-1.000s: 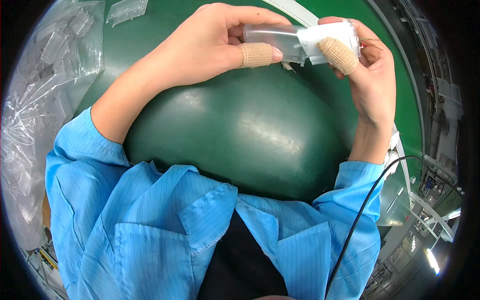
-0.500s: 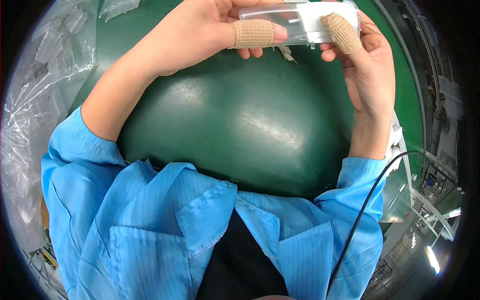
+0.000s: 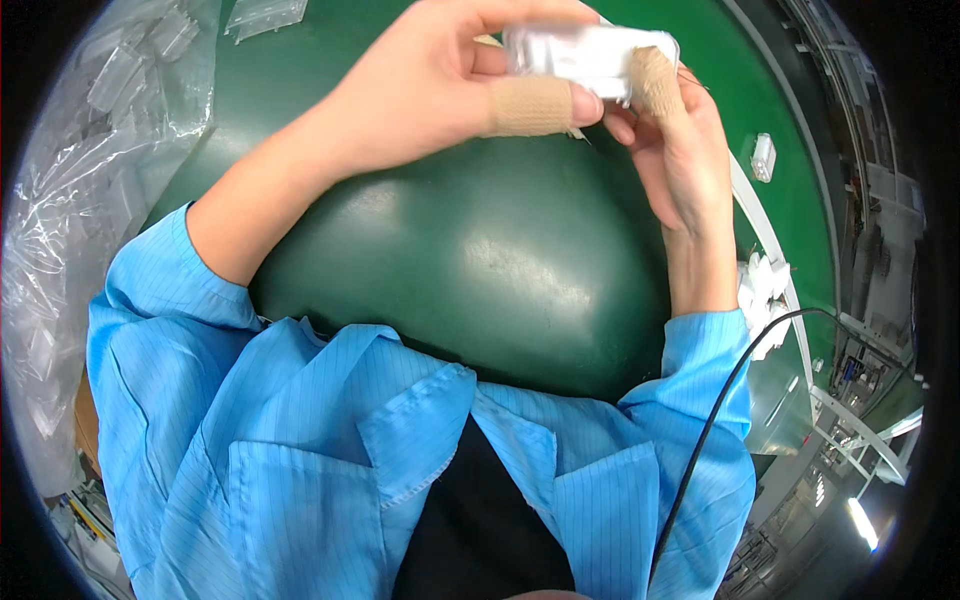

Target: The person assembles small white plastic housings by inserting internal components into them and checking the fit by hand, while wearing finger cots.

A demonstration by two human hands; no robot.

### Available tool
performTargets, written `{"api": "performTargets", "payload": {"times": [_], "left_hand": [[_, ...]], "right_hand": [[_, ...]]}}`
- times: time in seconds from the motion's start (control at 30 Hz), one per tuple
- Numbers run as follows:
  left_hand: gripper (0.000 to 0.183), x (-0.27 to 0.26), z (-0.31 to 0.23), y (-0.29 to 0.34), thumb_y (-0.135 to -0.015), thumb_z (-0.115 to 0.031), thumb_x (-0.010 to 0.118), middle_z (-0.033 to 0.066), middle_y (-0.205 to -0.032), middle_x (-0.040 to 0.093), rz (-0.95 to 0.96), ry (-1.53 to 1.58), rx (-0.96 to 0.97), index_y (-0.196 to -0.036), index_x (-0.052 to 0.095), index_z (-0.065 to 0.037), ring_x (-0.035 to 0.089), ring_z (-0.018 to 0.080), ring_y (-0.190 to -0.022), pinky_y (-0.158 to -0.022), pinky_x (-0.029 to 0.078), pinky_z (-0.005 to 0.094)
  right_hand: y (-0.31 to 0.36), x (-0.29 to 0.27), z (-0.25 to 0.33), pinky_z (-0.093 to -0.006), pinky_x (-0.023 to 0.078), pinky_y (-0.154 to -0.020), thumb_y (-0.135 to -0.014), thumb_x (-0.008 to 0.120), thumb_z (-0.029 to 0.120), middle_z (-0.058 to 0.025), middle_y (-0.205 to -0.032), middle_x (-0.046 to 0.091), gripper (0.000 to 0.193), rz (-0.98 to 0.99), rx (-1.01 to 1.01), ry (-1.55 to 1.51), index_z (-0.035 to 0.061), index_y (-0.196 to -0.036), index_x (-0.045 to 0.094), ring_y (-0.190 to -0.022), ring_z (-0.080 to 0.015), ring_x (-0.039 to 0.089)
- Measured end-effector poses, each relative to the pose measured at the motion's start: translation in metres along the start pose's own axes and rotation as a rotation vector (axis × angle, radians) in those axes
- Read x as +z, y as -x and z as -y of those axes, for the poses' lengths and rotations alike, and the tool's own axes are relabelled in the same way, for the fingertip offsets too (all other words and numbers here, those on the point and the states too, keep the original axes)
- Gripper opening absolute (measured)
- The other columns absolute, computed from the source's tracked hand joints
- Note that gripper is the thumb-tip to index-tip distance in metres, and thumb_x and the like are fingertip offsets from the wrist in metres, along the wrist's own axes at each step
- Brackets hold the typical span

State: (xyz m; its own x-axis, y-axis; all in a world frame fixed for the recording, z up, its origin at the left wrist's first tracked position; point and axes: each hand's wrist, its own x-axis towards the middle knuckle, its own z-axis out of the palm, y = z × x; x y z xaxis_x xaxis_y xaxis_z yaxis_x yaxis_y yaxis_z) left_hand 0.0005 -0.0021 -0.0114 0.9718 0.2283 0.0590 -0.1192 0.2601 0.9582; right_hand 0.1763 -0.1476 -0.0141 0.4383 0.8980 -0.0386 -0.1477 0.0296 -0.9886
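Observation:
Both my hands hold one small white plastic part (image 3: 578, 52) inside a clear casing, raised over the green table (image 3: 480, 260) at the top of the view. My left hand (image 3: 440, 85) grips its left end, the thumb wrapped in tan tape pressing its near face. My right hand (image 3: 675, 140) pinches the right end, its taped thumb on the corner. Thin dark wires stick out to the right of the part.
A clear plastic bag (image 3: 70, 200) full of transparent casings lies along the left. One loose clear casing (image 3: 265, 15) rests at the top left. A small white part (image 3: 763, 157) sits on the bright green belt at right. White pieces (image 3: 762, 290) lie near my right cuff.
The clear casing has slid over the white part, so the assembly looks shorter. My hands have moved closer together and shifted a little left.

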Motion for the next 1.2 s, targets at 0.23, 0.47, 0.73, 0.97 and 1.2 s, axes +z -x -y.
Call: {"api": "performTargets", "payload": {"times": [0.23, 0.47, 0.73, 0.97, 1.2], "left_hand": [[0.085, -0.001, -0.016, 0.002, -0.072, -0.002, 0.076, 0.0128, -0.131, 0.048, 0.157, 0.234, -0.024, -0.142, 0.029, 0.001, 0.051, 0.0185, -0.114, -0.097, 0.04, 0.0318], [0.108, -0.007, -0.001, -0.009, -0.061, -0.008, 0.086, 0.0145, -0.136, 0.042, 0.271, 0.07, 0.135, -0.146, 0.021, 0.002, 0.041, 0.0216, -0.126, -0.108, 0.03, 0.0355], [0.067, -0.011, 0.013, -0.008, -0.07, -0.026, 0.082, 0.011, -0.107, 0.063, -0.035, -0.027, 0.04, -0.126, 0.054, -0.002, 0.059, 0.0183, -0.101, -0.088, 0.048, 0.032], [0.064, -0.01, 0.014, -0.007, -0.072, -0.022, 0.08, 0.0117, -0.108, 0.064, 0.049, -0.082, 0.065, -0.127, 0.054, 0.0, 0.061, 0.0175, -0.098, -0.088, 0.048, 0.0302], [0.059, -0.008, 0.015, -0.007, -0.071, -0.016, 0.08, 0.01, -0.104, 0.066, 0.009, -0.042, 0.014, -0.123, 0.057, 0.0, 0.063, 0.0161, -0.093, -0.085, 0.049, 0.0299]], "right_hand": [[0.009, 0.018, -0.003, -0.0211, 0.043, -0.055, -0.091, 0.063, 0.021, -0.0023, -0.084, 0.058, 0.023, 0.229, 0.089, -0.593, 0.0014, -0.102, 0.058, -0.067, -0.0082, 0.051], [0.013, 0.018, -0.013, -0.0208, 0.049, -0.057, -0.088, 0.066, 0.033, -0.0049, -0.097, 0.06, 0.049, -0.042, 0.192, -0.164, 0.0023, -0.123, 0.049, -0.066, -0.0062, 0.053], [0.016, 0.04, 0.023, -0.03, 0.051, -0.075, -0.064, 0.086, 0.017, -0.0135, -0.122, 0.056, 0.066, 0.145, -0.794, 0.994, 0.0027, -0.122, 0.059, -0.105, -0.0228, 0.056], [0.017, 0.034, 0.022, -0.0302, 0.053, -0.079, -0.068, 0.083, 0.012, -0.0148, -0.111, 0.062, 0.055, 0.126, -0.771, 0.895, -0.0013, -0.117, 0.061, -0.098, -0.0212, 0.06], [0.017, 0.03, 0.016, -0.0309, 0.052, -0.082, -0.065, 0.084, 0.01, -0.012, -0.108, 0.06, 0.057, 0.121, -0.726, 0.842, -0.0014, -0.116, 0.061, -0.099, -0.021, 0.06]]}}
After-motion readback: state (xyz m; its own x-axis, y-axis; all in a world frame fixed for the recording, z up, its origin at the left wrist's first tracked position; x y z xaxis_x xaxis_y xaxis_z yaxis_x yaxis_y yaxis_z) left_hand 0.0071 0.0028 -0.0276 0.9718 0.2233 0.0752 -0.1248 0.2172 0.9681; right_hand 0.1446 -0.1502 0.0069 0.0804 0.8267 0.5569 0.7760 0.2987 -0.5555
